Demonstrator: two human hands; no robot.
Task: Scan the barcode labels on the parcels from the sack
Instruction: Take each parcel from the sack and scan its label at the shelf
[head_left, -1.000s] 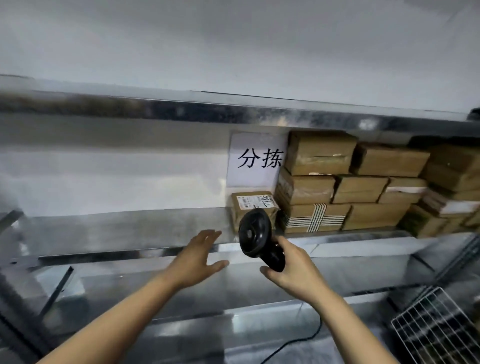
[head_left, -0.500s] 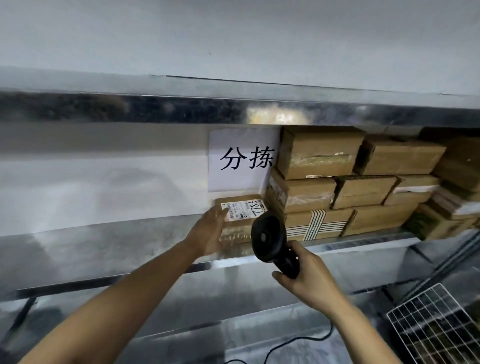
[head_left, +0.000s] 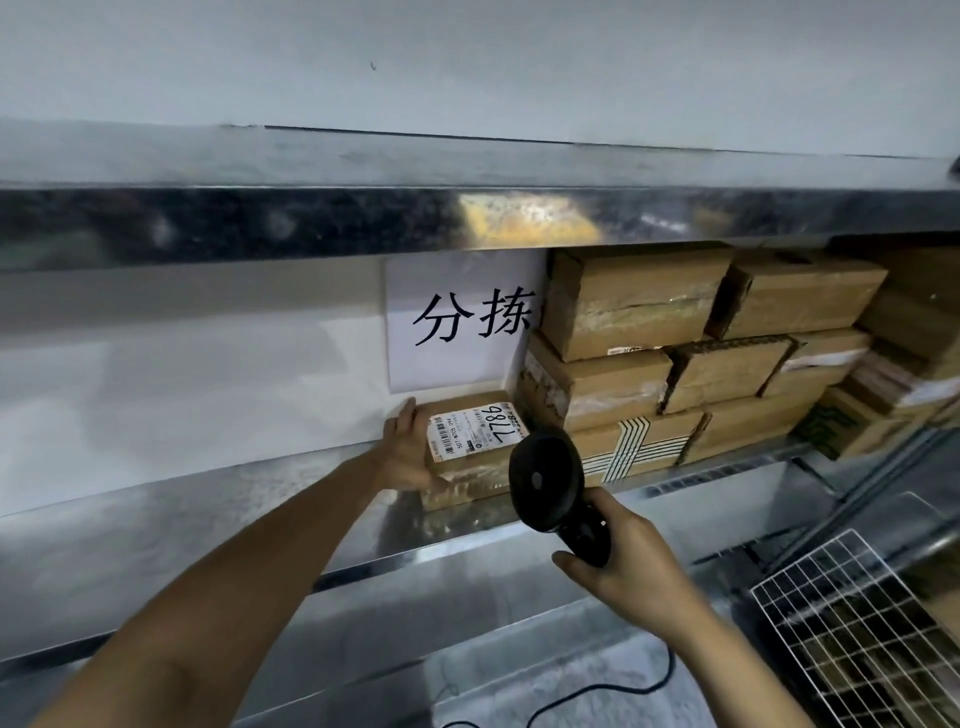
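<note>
The left hand (head_left: 410, 457) lies against the left end of a small brown parcel (head_left: 470, 452) on the steel shelf (head_left: 260, 499), the thumb under its near corner. The fingers (head_left: 402, 418) reach up that end, and I can't tell whether they curl round it. The parcel sits at the left end of a stack of cartons (head_left: 675, 358), just beside them, under a paper sign (head_left: 457, 322) on the wall. Its white barcode label (head_left: 475, 428) faces up and towards the person.

The right hand (head_left: 623, 566) is wrapped round the handle of a black corded scanner (head_left: 550, 478), the fingers clamped on the grip. The scanner's head is up near the parcel's right end, its back towards me.

To do this step well, I reckon the left hand should keep the parcel from sliding back on the slick metal and tip the label slightly towards the scanner. The barcode itself is at the label's left edge, close to the left hand, so the thumb must stay off it. The scanner head looks very near; drawing it back a little and aiming it squarely at the bars should read more surely. The cable (head_left: 613, 691) trails below the shelf, so slack wants watching.
</note>
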